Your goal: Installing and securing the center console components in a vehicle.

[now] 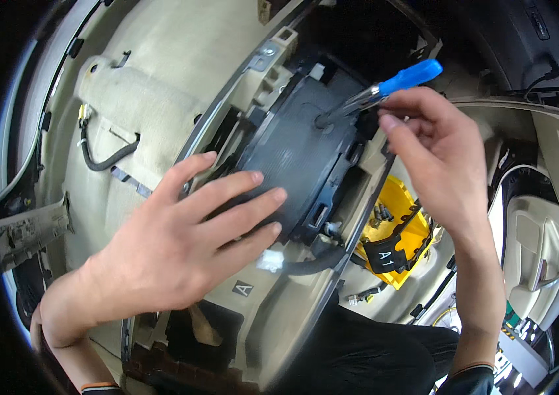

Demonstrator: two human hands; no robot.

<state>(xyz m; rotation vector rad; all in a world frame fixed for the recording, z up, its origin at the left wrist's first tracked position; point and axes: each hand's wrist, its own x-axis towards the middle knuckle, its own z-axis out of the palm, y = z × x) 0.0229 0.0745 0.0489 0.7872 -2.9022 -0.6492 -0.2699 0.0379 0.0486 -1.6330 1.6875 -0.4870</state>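
Note:
A dark grey ribbed panel (pixel 300 141) sits in the beige plastic console frame between the beige floor areas. My left hand (pixel 187 240) lies spread over its near left part, fingertips on its surface. A screwdriver (pixel 411 77) with a blue handle leans up and to the right, the end of its metal shaft at a round recess in the panel. Just below that handle is my right hand (pixel 434 141), thumb and forefinger brought together and other fingers curled. Whether anything small is between those fingertips cannot be made out.
A yellow tray (pixel 403 253) with small metal parts and a black label flap stands right of the console. A wrapped cable (pixel 309 263) runs along the panel's near end. Another cable (pixel 105 161) with a connector lies at left. A beige door panel (pixel 542 257) stands far right.

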